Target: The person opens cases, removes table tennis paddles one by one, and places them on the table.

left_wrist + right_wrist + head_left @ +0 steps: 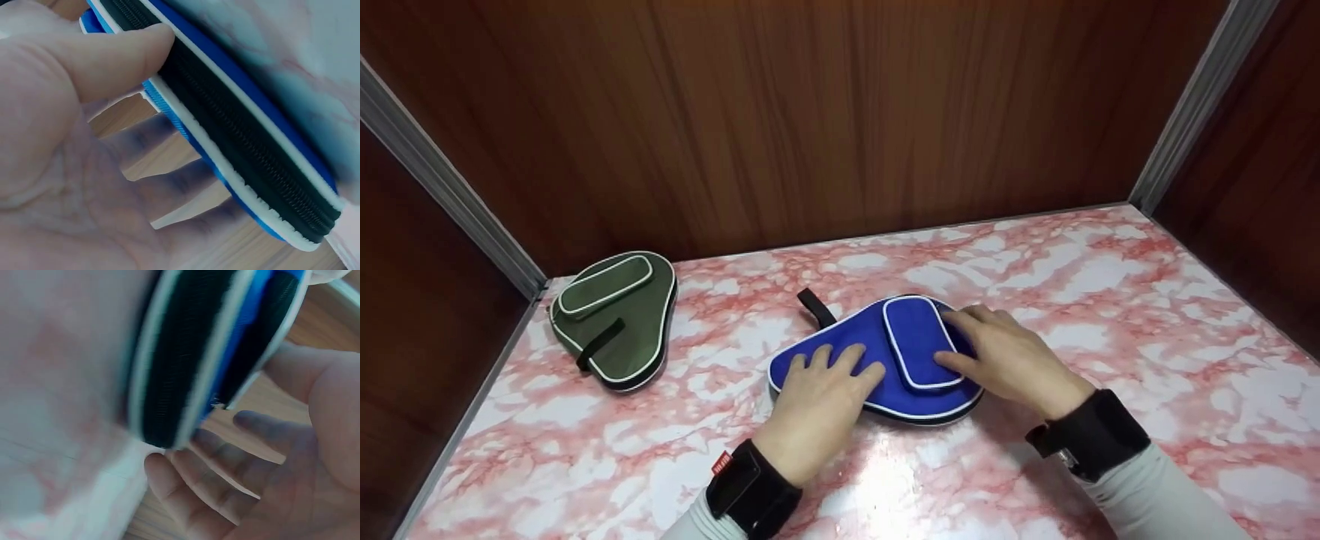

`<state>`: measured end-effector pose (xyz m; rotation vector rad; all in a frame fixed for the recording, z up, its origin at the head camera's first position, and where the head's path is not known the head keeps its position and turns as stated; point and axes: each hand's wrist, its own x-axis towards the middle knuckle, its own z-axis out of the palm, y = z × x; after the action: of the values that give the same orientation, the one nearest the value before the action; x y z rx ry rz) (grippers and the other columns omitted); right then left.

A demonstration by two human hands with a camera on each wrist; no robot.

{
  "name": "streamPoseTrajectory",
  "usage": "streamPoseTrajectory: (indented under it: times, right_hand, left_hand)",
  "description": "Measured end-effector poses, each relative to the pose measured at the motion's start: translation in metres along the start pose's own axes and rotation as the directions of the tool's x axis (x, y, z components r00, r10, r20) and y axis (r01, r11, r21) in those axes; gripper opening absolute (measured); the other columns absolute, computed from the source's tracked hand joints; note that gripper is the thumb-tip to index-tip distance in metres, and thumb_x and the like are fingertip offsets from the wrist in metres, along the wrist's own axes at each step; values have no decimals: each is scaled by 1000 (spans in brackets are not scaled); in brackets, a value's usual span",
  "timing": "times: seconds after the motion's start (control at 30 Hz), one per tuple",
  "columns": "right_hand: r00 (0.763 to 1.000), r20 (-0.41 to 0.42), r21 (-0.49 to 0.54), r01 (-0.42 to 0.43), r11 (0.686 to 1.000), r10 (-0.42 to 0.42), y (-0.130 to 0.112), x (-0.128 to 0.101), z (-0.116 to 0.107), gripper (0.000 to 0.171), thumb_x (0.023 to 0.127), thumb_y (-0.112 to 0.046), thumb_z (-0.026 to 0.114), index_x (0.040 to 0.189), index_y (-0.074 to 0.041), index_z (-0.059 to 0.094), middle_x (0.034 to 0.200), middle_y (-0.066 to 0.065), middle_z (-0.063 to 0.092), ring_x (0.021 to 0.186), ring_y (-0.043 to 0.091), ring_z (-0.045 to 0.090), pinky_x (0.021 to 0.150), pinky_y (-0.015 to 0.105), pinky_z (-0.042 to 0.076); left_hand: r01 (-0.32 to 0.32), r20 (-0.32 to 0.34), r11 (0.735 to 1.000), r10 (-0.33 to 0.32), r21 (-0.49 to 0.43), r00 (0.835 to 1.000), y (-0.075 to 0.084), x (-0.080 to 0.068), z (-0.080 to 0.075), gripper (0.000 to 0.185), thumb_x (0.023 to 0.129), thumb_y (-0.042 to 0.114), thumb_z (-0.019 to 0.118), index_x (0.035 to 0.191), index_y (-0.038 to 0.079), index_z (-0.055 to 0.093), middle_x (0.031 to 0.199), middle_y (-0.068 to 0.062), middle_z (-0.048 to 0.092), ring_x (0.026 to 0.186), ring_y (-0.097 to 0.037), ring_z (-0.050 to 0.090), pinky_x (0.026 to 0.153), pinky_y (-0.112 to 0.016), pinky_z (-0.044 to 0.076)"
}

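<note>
Blue case (840, 360) is pressed under flat, unclenched fingers (840, 358) of both hands; it could be skidded across the glossy bench (1110, 300).

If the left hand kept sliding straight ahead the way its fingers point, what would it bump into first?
The left hand already lies flat on the blue paddle case, fingers pointing away and slightly right. Going on, it would likely first meet the case's raised pocket, or its black strap; depth is hard to judge.
</note>
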<state>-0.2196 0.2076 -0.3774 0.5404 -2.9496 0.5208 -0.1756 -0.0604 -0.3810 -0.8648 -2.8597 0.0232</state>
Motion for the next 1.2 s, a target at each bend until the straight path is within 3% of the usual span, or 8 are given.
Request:
streamPoseTrajectory:
  times: [0.17, 0.37, 0.57, 0.7, 0.8, 0.9, 1.03, 1.2]
  right_hand:
    - [999, 38, -26, 13, 1000, -12, -1, 0, 1, 64, 105, -47, 74, 146, 2, 66, 134, 24, 62, 118, 43, 65, 101, 63, 53]
    - [997, 71, -97, 40, 995, -33, -13, -7, -9, 51, 107, -47, 70, 130, -1, 73, 121, 20, 66, 105, 36, 72, 92, 59, 58]
    - [997, 64, -51, 53, 997, -50, -17, -8, -17, 26, 104, -42, 75, 92, -19, 79, 75, -8, 65, 69, 13, 61, 68, 47, 53]
    - [1000, -9, 1, 9, 1000, -9, -9, -5, -11, 26, 101, -40, 81, 100, -15, 76, 86, -1, 69, 78, 20, 64, 70, 47, 53]
    - [1000, -1, 65, 23, 998, -23, -1, -2, -5, 49, 101, -39, 81, 136, -7, 70, 126, 17, 72, 115, 37, 70, 94, 58, 57]
    - [993, 97, 150, 56, 987, -71, 4, -1, -1, 77, 105, -42, 77, 165, -5, 48, 158, 29, 56, 145, 49, 54, 115, 67, 44]
    - [976, 174, 198, 91, 976, -127, 5, -1, -2, 86, 104, -51, 75, 168, -4, 43, 160, 29, 54, 147, 49, 52, 117, 68, 42]
    - [961, 188, 206, 165, 965, -205, 2, -3, -7, 71, 99, -53, 80, 151, -10, 57, 144, 17, 65, 127, 40, 68, 105, 62, 54]
  left_hand:
    - [6, -97, 1000, -4, 24, 995, -5, 2, 5, 43, 93, 9, 81, 132, 23, 72, 141, -12, 66, 123, -40, 64, 92, -59, 54]
    - [31, -197, 999, -26, 27, 980, -13, 6, 10, 37, 93, 4, 77, 126, 22, 78, 128, -16, 67, 108, -39, 64, 83, -54, 56]
    - [24, -297, 999, -36, -42, 954, -19, 9, 14, 20, 101, 9, 71, 118, 16, 78, 124, -17, 71, 99, -41, 67, 79, -53, 59]
    - [21, -345, 996, -49, -85, 937, -17, 11, 15, 15, 111, 24, 66, 113, 11, 73, 115, -17, 71, 93, -41, 68, 78, -51, 59]
    - [29, -296, 989, -71, -144, 953, -15, 12, 14, 33, 113, 39, 62, 127, 11, 72, 118, -18, 70, 105, -43, 69, 92, -54, 58]
    - [36, -184, 976, -77, -214, 980, -8, 13, 12, 54, 112, 54, 56, 150, 16, 64, 131, -19, 68, 129, -46, 63, 109, -62, 49]
    - [23, -65, 977, -38, -210, 997, 3, 14, 15, 69, 109, 69, 50, 163, 26, 55, 151, -20, 60, 148, -49, 49, 115, -77, 37]
    - [-21, -36, 992, 16, -121, 999, 9, 14, 20, 72, 104, 74, 55, 162, 32, 57, 159, -21, 54, 151, -49, 47, 112, -83, 34]
